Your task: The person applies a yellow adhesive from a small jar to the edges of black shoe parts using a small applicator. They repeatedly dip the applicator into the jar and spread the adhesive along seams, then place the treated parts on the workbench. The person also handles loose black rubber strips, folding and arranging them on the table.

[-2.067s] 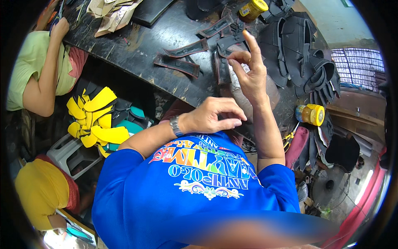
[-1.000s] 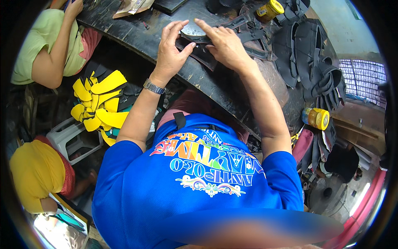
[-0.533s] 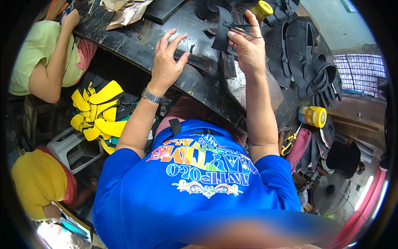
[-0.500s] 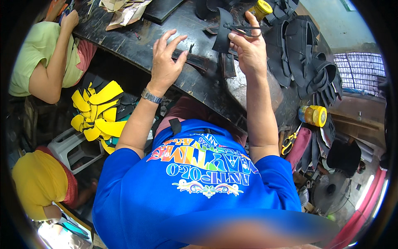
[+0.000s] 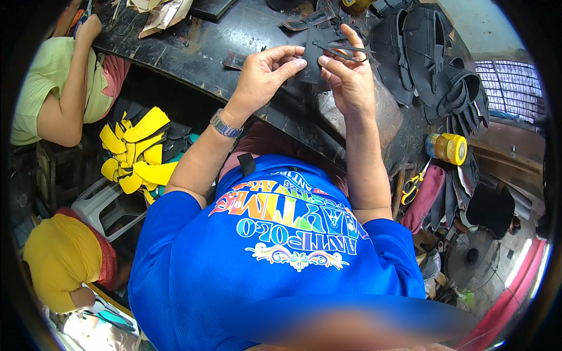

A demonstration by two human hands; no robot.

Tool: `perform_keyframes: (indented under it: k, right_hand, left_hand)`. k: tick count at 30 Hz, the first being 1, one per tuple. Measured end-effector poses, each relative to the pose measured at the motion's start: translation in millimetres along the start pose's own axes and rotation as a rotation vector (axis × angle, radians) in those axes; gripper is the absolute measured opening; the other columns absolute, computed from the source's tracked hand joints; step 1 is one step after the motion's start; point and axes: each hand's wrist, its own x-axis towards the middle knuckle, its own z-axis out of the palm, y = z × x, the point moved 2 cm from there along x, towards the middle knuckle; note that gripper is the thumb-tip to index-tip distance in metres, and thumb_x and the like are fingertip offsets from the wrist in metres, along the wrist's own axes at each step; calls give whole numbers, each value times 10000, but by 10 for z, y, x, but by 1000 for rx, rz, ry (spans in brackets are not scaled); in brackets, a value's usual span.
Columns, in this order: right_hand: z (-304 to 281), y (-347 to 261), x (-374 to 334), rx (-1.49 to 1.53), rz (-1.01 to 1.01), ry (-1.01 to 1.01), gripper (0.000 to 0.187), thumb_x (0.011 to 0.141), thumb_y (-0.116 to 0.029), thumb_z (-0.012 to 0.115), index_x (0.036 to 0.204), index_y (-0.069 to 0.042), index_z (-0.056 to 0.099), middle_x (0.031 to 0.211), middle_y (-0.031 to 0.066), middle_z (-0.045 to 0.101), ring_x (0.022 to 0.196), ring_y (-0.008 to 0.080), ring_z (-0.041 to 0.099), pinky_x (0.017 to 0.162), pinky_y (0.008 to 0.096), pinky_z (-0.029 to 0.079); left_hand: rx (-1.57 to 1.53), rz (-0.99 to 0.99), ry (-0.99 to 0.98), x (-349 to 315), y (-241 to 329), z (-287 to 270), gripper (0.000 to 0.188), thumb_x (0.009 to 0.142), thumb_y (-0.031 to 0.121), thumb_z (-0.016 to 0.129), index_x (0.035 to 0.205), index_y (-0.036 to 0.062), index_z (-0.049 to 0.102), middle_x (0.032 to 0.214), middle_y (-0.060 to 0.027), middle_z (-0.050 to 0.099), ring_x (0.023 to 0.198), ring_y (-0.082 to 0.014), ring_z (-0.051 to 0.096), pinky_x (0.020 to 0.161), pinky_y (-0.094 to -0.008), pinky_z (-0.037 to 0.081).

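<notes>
Both my hands are over the dark worktable (image 5: 193, 64), at a flat black piece of shoe material (image 5: 310, 67). My left hand (image 5: 266, 73) pinches its left edge between thumb and fingers. On the other side, my right hand (image 5: 353, 79) grips the piece with thumb and fingers, one finger pointing up. Thin black strands (image 5: 345, 51) run from the piece past the right fingers in a loop; whether they are cord or a slim tool, I cannot tell. Below the hands lies a greyish block (image 5: 377, 120) with a worn surface.
Black shoe uppers (image 5: 404, 58) pile up at the right. A yellow-lidded jar (image 5: 453, 148) and yellow-handled scissors (image 5: 413, 188) are at the table's right side. Yellow cut pieces (image 5: 137, 149) heap beside a white stool (image 5: 108, 205). Two other people sit at the left; brown scraps (image 5: 165, 16) lie far left.
My left hand has moved right and closed on the black piece's edge. The right hand has lowered slightly with the piece, which now hangs between both hands.
</notes>
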Motion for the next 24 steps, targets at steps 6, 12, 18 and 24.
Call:
perform_keyframes:
  k: [6, 12, 18, 24]
  right_hand:
    - [0, 89, -32, 13, 5, 76, 825, 782, 101, 726, 1494, -95, 357, 948, 50, 651, 781, 111, 645, 653, 230, 539]
    - [-128, -106, -254, -62, -217, 119, 883, 790, 88, 732, 1541, -151, 335, 1068, 49, 636, 980, 128, 589, 844, 265, 509]
    - [-617, -492, -658, -378, -357, 342, 907, 812, 120, 669, 1580, -140, 263, 1189, 96, 574, 1041, 135, 564, 920, 281, 501]
    - [-1044, -650, -962, -318, -398, 531, 897, 809, 133, 660, 1574, -119, 266, 1162, 91, 543, 1003, 131, 555, 878, 271, 514]
  left_hand:
    - [19, -11, 6, -37, -28, 47, 271, 911, 104, 740, 1152, -15, 710, 913, -3, 697, 811, -48, 614, 738, -196, 505]
    - [442, 245, 44, -130, 98, 47, 285, 892, 41, 717, 1177, 37, 704, 1050, -58, 656, 844, -106, 617, 762, -247, 512]
    - [832, 513, 83, -293, 35, -79, 223, 891, 0, 687, 1112, 26, 710, 1092, -122, 670, 1023, -257, 643, 868, -332, 514]
    - [806, 453, 81, -300, -52, -65, 181, 900, -4, 667, 1077, 11, 702, 1041, -124, 686, 989, -258, 650, 886, -346, 503]
